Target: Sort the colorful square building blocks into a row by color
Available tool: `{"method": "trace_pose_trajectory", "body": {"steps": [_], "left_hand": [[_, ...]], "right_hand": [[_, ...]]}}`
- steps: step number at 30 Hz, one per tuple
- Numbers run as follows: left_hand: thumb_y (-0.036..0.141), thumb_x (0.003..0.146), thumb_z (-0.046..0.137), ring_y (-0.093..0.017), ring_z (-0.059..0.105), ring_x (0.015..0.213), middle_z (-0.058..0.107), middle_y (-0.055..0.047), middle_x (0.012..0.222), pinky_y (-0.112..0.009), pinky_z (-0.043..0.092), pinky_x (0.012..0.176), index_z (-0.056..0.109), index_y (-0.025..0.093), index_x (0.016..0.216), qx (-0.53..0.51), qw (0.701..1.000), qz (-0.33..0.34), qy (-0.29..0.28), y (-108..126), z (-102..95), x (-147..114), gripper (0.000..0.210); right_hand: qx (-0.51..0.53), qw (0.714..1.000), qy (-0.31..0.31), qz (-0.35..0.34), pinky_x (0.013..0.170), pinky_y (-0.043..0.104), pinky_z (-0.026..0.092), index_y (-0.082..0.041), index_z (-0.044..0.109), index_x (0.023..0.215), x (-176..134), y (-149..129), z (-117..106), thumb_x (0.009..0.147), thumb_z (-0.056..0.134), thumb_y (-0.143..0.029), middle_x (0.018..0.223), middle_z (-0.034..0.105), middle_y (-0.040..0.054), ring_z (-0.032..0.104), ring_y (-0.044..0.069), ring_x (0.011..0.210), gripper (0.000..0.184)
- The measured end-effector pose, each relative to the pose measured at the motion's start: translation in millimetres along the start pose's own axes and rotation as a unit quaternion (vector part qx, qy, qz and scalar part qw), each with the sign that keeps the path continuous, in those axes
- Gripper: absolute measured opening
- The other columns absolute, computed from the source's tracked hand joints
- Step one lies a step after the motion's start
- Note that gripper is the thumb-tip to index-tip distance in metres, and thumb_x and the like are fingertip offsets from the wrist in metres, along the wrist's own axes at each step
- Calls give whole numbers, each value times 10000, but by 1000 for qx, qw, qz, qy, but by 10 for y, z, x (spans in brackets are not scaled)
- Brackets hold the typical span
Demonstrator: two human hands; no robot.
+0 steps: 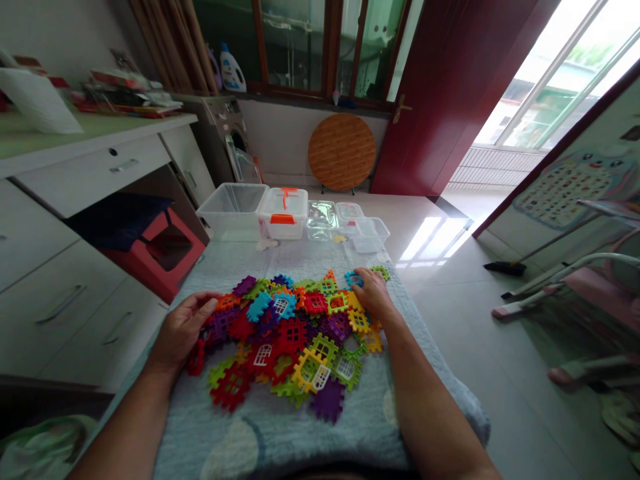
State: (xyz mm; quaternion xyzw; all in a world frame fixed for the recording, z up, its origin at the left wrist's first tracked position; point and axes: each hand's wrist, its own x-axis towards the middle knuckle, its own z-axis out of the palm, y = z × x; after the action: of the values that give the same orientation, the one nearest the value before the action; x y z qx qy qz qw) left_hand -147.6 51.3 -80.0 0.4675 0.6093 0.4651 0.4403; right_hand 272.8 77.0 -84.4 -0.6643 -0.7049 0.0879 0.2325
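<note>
A heap of colourful plastic interlocking building tiles (291, 333) with notched edges lies on the cloth-covered table (280, 447). Some tiles have window-like grids in them. At the heap's left edge is my left hand (184, 328), thumb and index finger closed at the corner of an orange tile (229, 302). A red piece (197, 358) lies just below that hand. My right hand (373, 291) is at the far right of the heap, its fingers curled over a blue tile (353, 278). A green tile (383, 272) lies beside its knuckles.
Along the table's far edge stand an open clear bin (233, 212), a lidded box with orange latches (283, 227) and several smaller clear containers (373, 235). A red stool (170, 253) and drawers (65, 303) are at left. A pink chair (605, 293) stands right.
</note>
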Motion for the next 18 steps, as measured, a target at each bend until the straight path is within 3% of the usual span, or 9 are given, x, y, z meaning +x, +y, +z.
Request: {"method": "trace_pose_trajectory", "body": {"steps": [9,15,18], "left_hand": [[589,691,730,-228,689,839,721,-30,955,-314,572,758,656,204,1036,16,1000,19,8,14,24,-11,522],[574,672,743,-202,680,798,720,-7,906,-290,562,743,665,207,1001,11,1000,18,16,65,47,-40,499],[575,670,745,-197,673,788,715,-7,906,-283,557,729,663,204,1003,9,1000,17,18,80,52,-48,506]], "right_hand": [[11,999,-28,-28,1066,386,382,-191,646,1237,37,45,15,731,501,-56,1283,629,98,557,248,1147,543],[78,997,12,10,984,400,454,-185,656,1215,18,59,-119,683,606,-176,1106,611,93,576,256,1052,534],[161,987,-22,-13,914,378,485,-224,642,1221,-67,0,-291,719,614,-225,1090,620,58,591,213,983,503]]}}
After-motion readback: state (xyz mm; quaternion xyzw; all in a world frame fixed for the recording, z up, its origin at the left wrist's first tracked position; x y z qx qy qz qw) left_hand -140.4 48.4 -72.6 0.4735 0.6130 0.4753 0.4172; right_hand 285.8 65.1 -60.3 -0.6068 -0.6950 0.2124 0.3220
